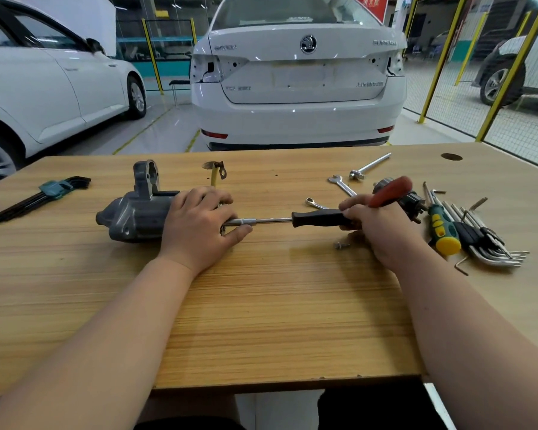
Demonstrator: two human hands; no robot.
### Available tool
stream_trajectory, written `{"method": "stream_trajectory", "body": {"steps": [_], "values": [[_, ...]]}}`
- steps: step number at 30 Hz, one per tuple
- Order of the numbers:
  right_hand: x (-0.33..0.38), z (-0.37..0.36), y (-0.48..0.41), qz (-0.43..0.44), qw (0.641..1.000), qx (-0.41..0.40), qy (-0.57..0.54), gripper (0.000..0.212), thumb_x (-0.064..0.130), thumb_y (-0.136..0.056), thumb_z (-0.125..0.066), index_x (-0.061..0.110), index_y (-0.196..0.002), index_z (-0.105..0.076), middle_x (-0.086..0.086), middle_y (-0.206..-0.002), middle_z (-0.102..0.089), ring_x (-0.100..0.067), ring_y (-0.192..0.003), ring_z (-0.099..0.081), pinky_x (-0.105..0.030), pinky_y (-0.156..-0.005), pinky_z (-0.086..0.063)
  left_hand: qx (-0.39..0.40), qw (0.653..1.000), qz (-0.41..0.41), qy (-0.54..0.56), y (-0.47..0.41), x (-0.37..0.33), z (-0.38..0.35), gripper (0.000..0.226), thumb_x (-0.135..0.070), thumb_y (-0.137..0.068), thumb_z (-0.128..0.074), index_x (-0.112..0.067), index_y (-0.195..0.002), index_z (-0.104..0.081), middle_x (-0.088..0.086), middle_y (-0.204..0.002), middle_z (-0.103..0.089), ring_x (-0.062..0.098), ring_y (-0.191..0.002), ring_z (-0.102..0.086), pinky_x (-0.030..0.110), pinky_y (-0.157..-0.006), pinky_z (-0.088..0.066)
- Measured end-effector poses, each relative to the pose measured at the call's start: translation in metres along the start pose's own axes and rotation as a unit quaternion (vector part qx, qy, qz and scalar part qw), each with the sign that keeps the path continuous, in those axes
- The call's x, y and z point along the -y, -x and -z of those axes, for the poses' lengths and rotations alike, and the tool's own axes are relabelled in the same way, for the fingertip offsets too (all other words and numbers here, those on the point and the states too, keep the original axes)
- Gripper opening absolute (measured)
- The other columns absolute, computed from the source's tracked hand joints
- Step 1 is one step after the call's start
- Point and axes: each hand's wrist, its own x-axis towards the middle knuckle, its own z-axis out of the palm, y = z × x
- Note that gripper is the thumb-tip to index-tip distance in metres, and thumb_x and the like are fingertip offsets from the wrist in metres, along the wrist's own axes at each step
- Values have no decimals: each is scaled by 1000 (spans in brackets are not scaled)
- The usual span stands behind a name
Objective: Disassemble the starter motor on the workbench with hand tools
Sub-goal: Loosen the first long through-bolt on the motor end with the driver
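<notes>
The grey starter motor point(131, 214) lies on its side on the wooden workbench point(261, 305), left of centre. My left hand point(196, 225) covers its right end and grips it; that end is hidden. My right hand point(376, 225) is closed around the black handle of a socket driver point(317, 219). The driver's steel shaft runs left, level with the bench, and its socket tip meets the motor end under my left fingers. A red-handled tool point(389, 192) lies behind my right hand.
A black hex key set point(41, 197) lies at the far left. Right of my hand are a green-yellow screwdriver point(441, 228), silver hex keys point(491, 243), spanners point(342, 184), a T-wrench point(370, 166) and a loose bolt point(340, 245). White cars stand beyond the bench.
</notes>
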Motion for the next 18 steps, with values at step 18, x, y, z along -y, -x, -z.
{"method": "stream_trajectory", "body": {"steps": [18], "values": [[7, -6, 9, -52, 997, -51, 1, 38, 54, -96, -51, 20, -96, -67, 1, -52, -48, -11, -42, -42, -29, -46, -36, -15, 1000, -6, -5, -1, 0, -1, 50, -58, -85, -43, -19, -77, -74, -1, -105, -65, 21, -105, -45, 37, -88, -27]]}}
